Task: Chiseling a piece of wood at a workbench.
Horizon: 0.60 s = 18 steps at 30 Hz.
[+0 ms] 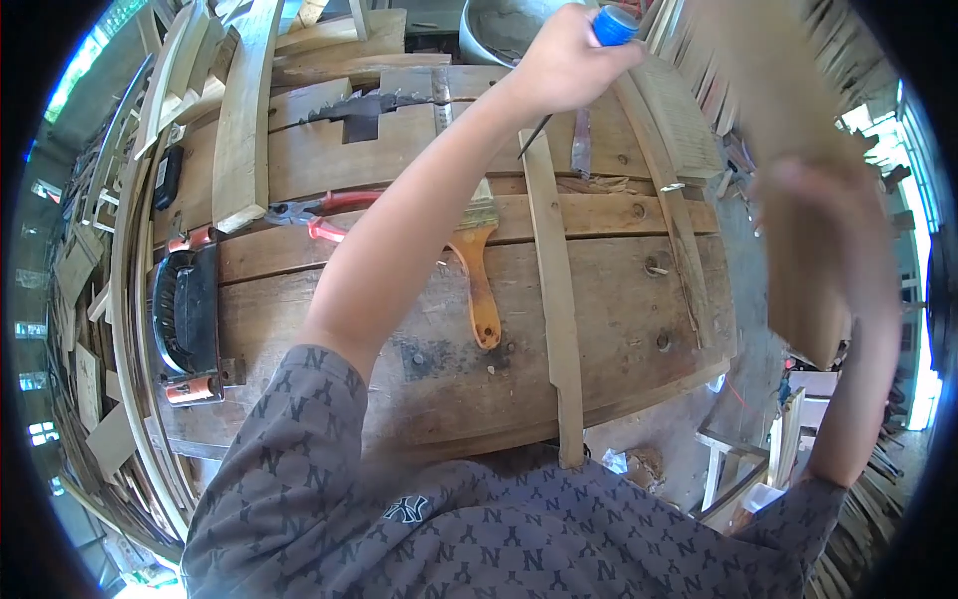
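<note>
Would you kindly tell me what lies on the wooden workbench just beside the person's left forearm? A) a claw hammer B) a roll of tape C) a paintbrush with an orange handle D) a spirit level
C: a paintbrush with an orange handle lies on the workbench next to the left forearm, while the left hand is raised farther up, gripping a blue-handled tool.

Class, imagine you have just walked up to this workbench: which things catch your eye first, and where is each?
The left hand is raised over the far end of the plank workbench, gripping a blue-handled tool. At right, the blurred right hand holds up a wooden board. Mid-bench lie an orange-handled paintbrush and red-handled pliers.
</note>
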Motion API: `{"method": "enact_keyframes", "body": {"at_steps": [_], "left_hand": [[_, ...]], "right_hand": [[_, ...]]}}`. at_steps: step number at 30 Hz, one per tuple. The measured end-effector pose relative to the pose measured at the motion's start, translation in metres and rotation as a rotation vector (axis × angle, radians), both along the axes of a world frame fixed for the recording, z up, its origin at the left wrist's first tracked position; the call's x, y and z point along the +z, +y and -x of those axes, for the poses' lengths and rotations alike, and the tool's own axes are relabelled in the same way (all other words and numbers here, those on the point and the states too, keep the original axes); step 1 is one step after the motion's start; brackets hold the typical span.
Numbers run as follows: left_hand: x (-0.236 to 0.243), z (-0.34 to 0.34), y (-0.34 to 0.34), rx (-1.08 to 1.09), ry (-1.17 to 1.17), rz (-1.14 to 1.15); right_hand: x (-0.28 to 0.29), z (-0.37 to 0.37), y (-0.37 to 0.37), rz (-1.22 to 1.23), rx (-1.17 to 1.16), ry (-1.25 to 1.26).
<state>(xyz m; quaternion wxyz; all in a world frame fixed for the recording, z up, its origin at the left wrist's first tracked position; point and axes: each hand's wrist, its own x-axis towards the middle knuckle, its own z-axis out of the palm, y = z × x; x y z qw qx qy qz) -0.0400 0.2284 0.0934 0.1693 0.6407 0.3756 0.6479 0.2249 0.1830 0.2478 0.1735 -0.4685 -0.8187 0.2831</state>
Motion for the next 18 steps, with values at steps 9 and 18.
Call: {"method": "enact_keyframes", "body": {"at_steps": [9,18], "left_hand": [[-0.001,0.000,0.005,-0.017,-0.005,0.051],[-0.001,-0.007,0.006,-0.090,-0.061,0.171]], "right_hand": [[0.025,0.009,-0.009,0.107,-0.079,-0.071],[0.044,0.013,-0.034,0.013,-0.160,0.108]]}}
